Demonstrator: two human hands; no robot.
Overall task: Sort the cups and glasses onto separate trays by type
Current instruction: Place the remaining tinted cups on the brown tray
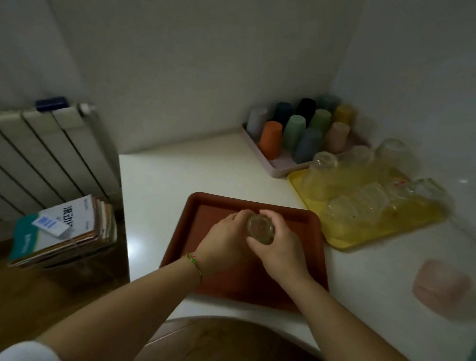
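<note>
While held, glass (260, 229): clear, upturned, base facing camera.
Place: lower centre of frame, over red tray (203, 206).
Grip: left hand (226, 240) and right hand (279, 245) both clasp glass, one each side.

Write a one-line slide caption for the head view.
Both hands hold a clear glass over the red tray; coloured cups fill the pink tray, glasses the yellow tray.
</note>
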